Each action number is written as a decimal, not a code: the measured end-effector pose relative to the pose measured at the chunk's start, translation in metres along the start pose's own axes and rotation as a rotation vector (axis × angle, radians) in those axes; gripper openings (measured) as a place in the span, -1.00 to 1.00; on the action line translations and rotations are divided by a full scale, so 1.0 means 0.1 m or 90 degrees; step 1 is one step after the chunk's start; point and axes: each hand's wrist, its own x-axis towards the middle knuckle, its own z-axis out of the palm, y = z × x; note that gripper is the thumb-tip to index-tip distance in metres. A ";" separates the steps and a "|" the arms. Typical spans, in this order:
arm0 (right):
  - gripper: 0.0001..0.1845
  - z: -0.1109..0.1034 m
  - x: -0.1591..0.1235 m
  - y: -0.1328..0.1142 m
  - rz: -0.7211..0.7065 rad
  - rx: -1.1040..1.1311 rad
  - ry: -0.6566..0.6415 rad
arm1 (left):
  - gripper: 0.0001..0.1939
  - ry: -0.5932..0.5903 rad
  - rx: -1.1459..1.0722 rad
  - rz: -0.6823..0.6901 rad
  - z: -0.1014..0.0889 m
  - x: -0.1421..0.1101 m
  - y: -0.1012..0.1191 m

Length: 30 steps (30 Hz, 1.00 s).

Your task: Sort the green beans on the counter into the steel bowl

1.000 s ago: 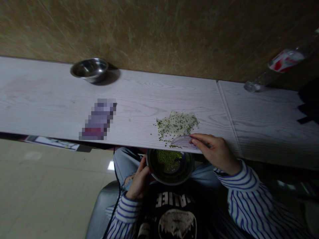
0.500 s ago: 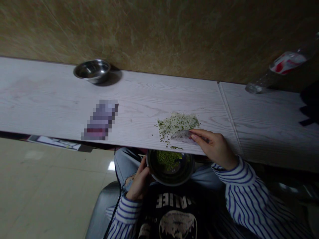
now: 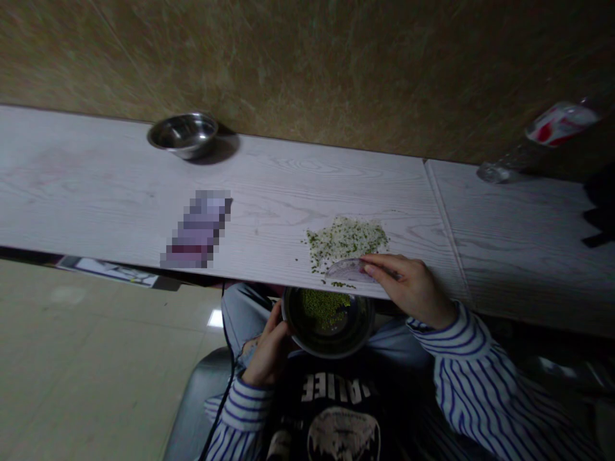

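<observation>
My left hand (image 3: 270, 349) grips the left rim of a metal bowl (image 3: 331, 351), held at my lap just under the table's front edge. Green beans (image 3: 324, 307), which look like mung beans, lie in the bowl, mostly toward its upper left. Pinched between my right thumb and fingers is a thin clear plastic piece with a curved edge (image 3: 343, 269). My right hand (image 3: 413, 285) is low over the table beside a spread pile of white grains mixed with green beans (image 3: 348, 235). A short line of green beans (image 3: 342, 285) lies close to the edge, below the plastic piece.
An upturned-rim metal bowl (image 3: 185, 137) stands at the back left by the wall. A blurred-out flat, purplish item (image 3: 199, 227) lies on the white wooden table (image 3: 269, 173). A plastic bottle (image 3: 560, 125) stands at the back right, near a table seam (image 3: 444, 218).
My right hand has brought the plastic piece slightly toward the front edge, and its curved side now faces up more. The left hand and bowl stay put. The view has shifted slightly.
</observation>
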 end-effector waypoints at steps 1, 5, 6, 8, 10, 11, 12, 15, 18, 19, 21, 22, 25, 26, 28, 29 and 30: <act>-0.74 0.01 0.01 0.00 0.001 0.000 0.002 | -0.29 0.000 -0.001 -0.001 0.00 0.00 0.00; -0.73 0.02 0.05 0.01 0.016 -0.002 0.015 | -0.29 -0.009 0.004 0.007 -0.01 -0.01 0.01; -0.73 0.02 0.06 0.02 0.021 -0.002 0.018 | -0.30 -0.013 0.005 0.009 -0.02 -0.01 0.01; -0.73 0.00 0.06 0.02 0.025 -0.004 0.022 | -0.31 -0.015 0.006 0.008 -0.02 0.00 0.01; -0.73 -0.02 0.05 0.01 0.020 -0.009 0.015 | -0.29 -0.007 0.002 0.005 -0.03 0.00 0.01; -0.73 -0.03 0.04 0.01 0.015 -0.011 0.008 | -0.28 -0.003 -0.001 0.004 -0.03 0.00 0.00; -0.73 -0.04 0.03 0.00 0.008 -0.010 -0.001 | -0.27 -0.002 -0.003 0.002 -0.03 0.00 0.00; -0.73 -0.04 0.03 -0.04 -0.019 -0.001 -0.019 | -0.27 -0.010 -0.005 -0.001 -0.04 0.01 -0.01; -0.73 -0.01 0.05 -0.04 -0.027 0.001 -0.025 | -0.29 -0.012 -0.008 0.001 -0.03 0.00 -0.01; -0.73 0.00 0.05 -0.04 -0.023 0.000 -0.024 | -0.29 -0.011 -0.008 0.001 -0.03 0.00 -0.01; -0.73 0.00 0.06 -0.02 -0.010 -0.006 -0.016 | -0.31 -0.010 -0.004 0.002 -0.03 0.00 0.00; -0.73 0.00 0.06 0.00 -0.003 -0.010 -0.008 | -0.32 -0.011 0.000 0.003 -0.03 0.00 0.01; -0.73 0.00 0.06 0.03 0.013 -0.019 0.020 | -0.33 -0.013 0.007 0.005 -0.03 0.00 0.01; -0.73 0.01 0.06 0.04 0.014 -0.020 0.025 | -0.31 -0.014 0.004 0.004 -0.03 0.00 0.01; -0.73 0.02 0.07 0.04 0.014 -0.016 0.026 | -0.29 -0.016 -0.005 0.003 -0.04 0.00 0.00; -0.73 0.03 0.08 0.04 0.013 -0.011 0.024 | -0.28 -0.017 -0.009 0.004 -0.04 0.00 0.00; -0.72 0.04 0.08 0.03 0.008 -0.005 0.020 | -0.28 -0.016 -0.012 0.006 -0.04 0.00 0.00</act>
